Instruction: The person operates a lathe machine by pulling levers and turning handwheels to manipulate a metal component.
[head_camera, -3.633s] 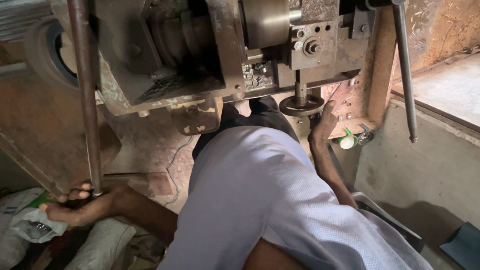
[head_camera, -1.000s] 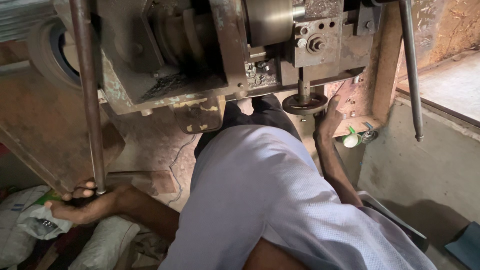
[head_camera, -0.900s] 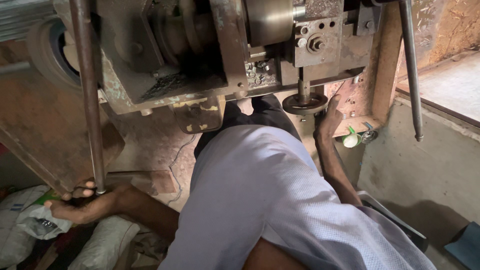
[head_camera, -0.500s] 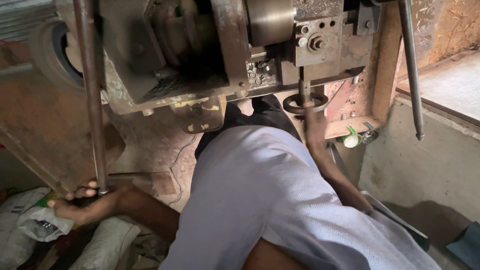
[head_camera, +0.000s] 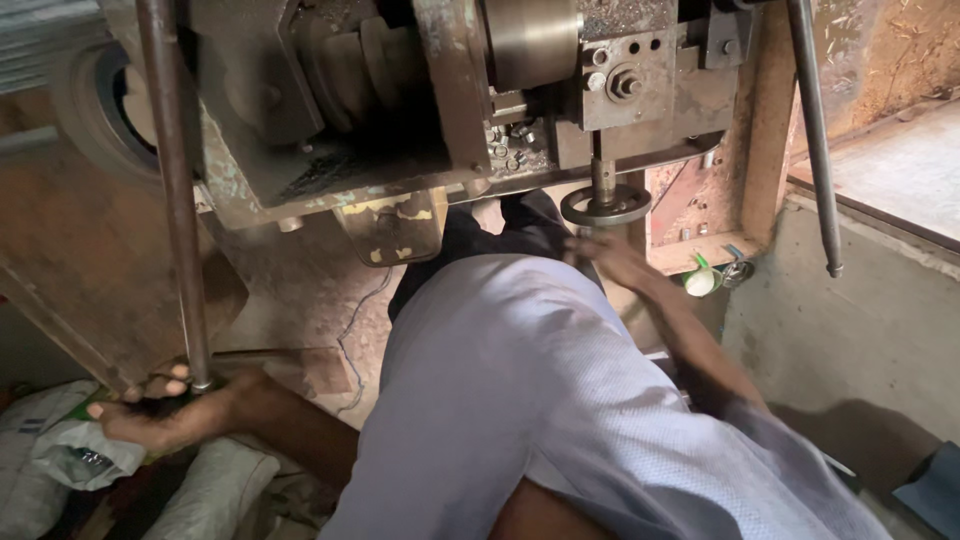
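A person in a pale shirt (head_camera: 520, 400) leans under a rusty metal machine (head_camera: 400, 110). The left hand (head_camera: 165, 410) sits at the foot of a long steel rod (head_camera: 175, 190), fingers (head_camera: 150, 385) loosely curled against its lower end, above crumpled plastic bags (head_camera: 70, 455) on the floor. The right hand (head_camera: 610, 258) reaches up just under a small round handwheel (head_camera: 605, 207) below the machine; its grip cannot be made out.
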